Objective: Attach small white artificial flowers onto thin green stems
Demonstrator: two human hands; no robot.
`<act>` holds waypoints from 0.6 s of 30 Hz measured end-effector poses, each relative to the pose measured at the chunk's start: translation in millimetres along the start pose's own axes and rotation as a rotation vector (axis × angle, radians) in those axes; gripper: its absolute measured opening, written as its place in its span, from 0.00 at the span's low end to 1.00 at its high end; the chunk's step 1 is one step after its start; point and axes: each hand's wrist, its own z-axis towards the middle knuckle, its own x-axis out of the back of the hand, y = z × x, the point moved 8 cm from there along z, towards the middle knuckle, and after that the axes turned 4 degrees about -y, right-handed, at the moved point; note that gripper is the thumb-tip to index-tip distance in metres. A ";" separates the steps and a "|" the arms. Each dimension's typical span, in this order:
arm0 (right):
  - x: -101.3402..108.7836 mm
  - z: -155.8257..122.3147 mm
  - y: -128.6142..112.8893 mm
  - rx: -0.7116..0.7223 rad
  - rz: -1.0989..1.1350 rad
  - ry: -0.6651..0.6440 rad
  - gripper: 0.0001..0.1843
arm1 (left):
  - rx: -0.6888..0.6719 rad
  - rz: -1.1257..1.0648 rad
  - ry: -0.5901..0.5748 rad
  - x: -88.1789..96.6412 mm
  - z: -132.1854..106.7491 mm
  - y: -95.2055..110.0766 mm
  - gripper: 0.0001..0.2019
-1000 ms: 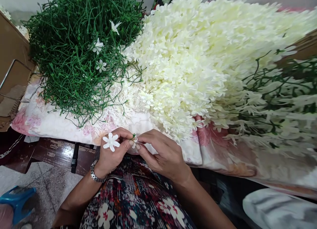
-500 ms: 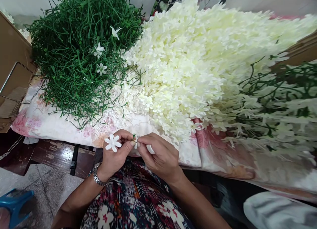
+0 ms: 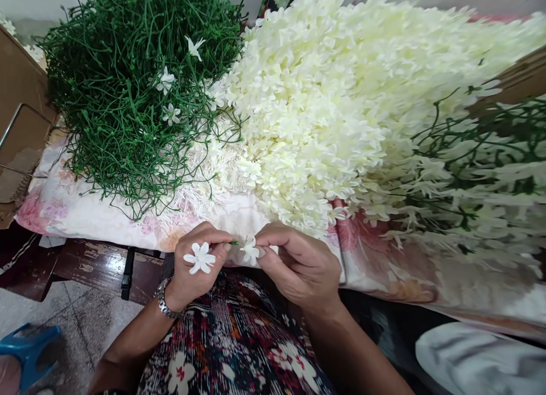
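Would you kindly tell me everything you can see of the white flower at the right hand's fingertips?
The white flower is small, with several slender petals that look like thin cloth or plastic. The right hand pinches it, tilted, between thumb and forefinger. It is just beside the green tip held by the left hand; contact is unclear.

The left hand (image 3: 191, 283), with a metal watch (image 3: 164, 299) at its wrist, pinches a green stem tip (image 3: 234, 243); a six-petalled flower (image 3: 199, 258) shows against that hand. Just beside the tip, the right hand (image 3: 305, 264) holds a white blossom (image 3: 249, 251) between thumb and finger. Beyond, on floral cloth (image 3: 102, 215), tangled green stems (image 3: 123, 110) lie left of heaped pale petals (image 3: 315, 116). A blue stool (image 3: 32, 345) stands lower left.
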 end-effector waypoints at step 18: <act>-9.0 -0.5 -10.0 0.131 -0.362 -0.124 0.08 | -0.206 0.278 -0.069 -9.1 -5.5 3.4 0.09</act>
